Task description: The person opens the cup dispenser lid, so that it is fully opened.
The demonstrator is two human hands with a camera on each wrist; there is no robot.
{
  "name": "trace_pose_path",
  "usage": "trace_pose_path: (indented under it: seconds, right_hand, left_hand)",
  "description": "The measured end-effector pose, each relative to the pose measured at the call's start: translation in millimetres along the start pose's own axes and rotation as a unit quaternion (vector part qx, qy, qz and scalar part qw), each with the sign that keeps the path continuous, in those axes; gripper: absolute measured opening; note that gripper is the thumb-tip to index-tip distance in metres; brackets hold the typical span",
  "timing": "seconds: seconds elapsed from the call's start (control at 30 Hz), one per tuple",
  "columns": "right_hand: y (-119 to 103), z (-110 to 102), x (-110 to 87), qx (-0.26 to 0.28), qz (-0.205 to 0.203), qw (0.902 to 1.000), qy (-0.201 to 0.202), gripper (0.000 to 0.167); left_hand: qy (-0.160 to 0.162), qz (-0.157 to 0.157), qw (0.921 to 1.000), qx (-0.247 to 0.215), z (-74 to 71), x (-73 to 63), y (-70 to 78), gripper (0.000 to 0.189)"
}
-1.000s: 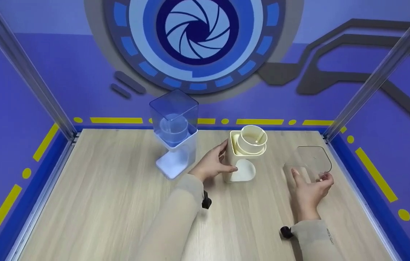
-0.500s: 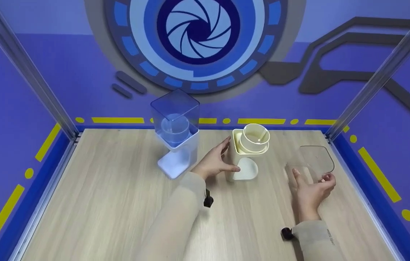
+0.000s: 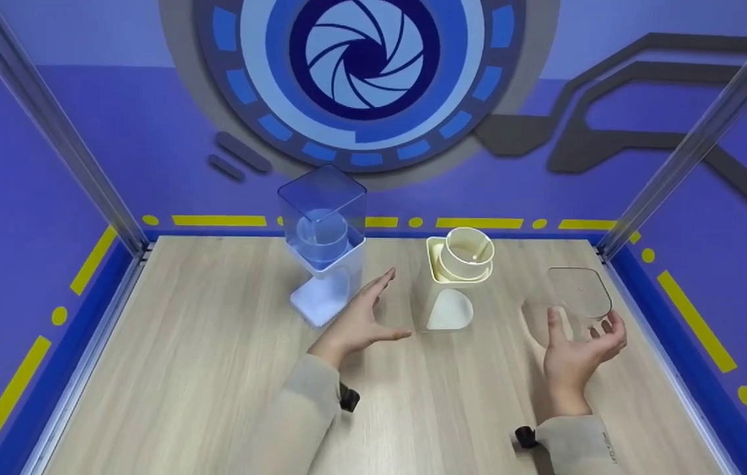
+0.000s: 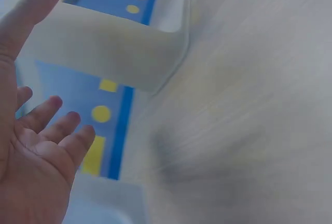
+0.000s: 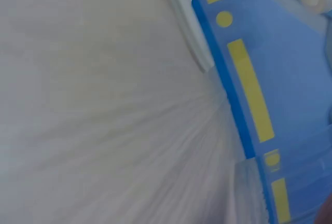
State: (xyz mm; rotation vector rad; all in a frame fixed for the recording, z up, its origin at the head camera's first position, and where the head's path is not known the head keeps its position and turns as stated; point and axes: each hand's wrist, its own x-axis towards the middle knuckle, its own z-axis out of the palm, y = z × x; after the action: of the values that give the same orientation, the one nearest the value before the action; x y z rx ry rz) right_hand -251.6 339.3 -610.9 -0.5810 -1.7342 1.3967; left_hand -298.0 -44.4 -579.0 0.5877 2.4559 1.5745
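Observation:
A cream dispenser base (image 3: 460, 290) with a round cup at its top and a rounded foot stands upright, right of centre in the head view. To its left my left hand (image 3: 359, 324) holds nothing, thumb and fingers spread apart from it; in the left wrist view the base's pale body (image 4: 98, 47) lies beyond the thumb. A clear square container (image 3: 580, 291) stands on the table at the right. My right hand (image 3: 575, 369) is at its near side, thumb and fingers apart. The right wrist view has the clear wall (image 5: 249, 193) and only a sliver of fingertip.
Left of the left hand stands a bluish-white dispenser (image 3: 322, 300) with its transparent square hopper (image 3: 322, 191) on top. The wooden table (image 3: 195, 369) is bounded by blue panels (image 3: 37, 218) at the back and sides, with metal posts (image 3: 83, 152) at the corners.
My left hand has let go of the cream dispenser base and moved left and towards me. My right hand has drawn slightly back from the clear container. The base and container stay put.

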Motion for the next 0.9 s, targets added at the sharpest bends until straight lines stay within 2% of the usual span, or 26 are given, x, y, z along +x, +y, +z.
trace_pose_path:
  seconds: [0.17, 0.37, 0.47, 0.6, 0.73, 0.9]
  right_hand:
    - [-17.6, -1.1, -3.7, 0.028, -0.074, 0.9966, 0.021, 0.08]
    - [-41.3, 2.2, -7.8, 0.093, -0.123, 0.988, 0.014, 0.072]
    - [-53.6, 4.9, -13.1, 0.137, -0.161, 0.9773, 0.002, 0.067]
    - [-70.8, 13.2, -23.1, 0.211, -0.198, 0.9569, -0.026, 0.061]
    - [-89.6, 24.5, -38.2, 0.271, -0.21, 0.9371, -0.065, 0.06]
    - [-114.2, 38.1, -63.3, 0.312, -0.206, 0.9187, -0.126, 0.06]
  left_hand:
    - [0.042, 0.018, 0.9986, -0.027, -16.4, -34.7, 10.8, 0.113]
    - [0.108, 0.037, 0.9913, -0.066, -38.8, -72.0, 24.2, 0.106]
    - [0.147, 0.051, 0.9852, -0.072, -49.8, -86.8, 28.6, 0.102]
    - [0.207, 0.055, 0.9737, -0.078, -65.2, -101.7, 32.6, 0.099]
    - [0.26, 0.051, 0.961, -0.078, -79.4, -110.0, 32.8, 0.097]
    - [0.296, 0.051, 0.952, -0.061, -91.9, -114.4, 32.0, 0.099]
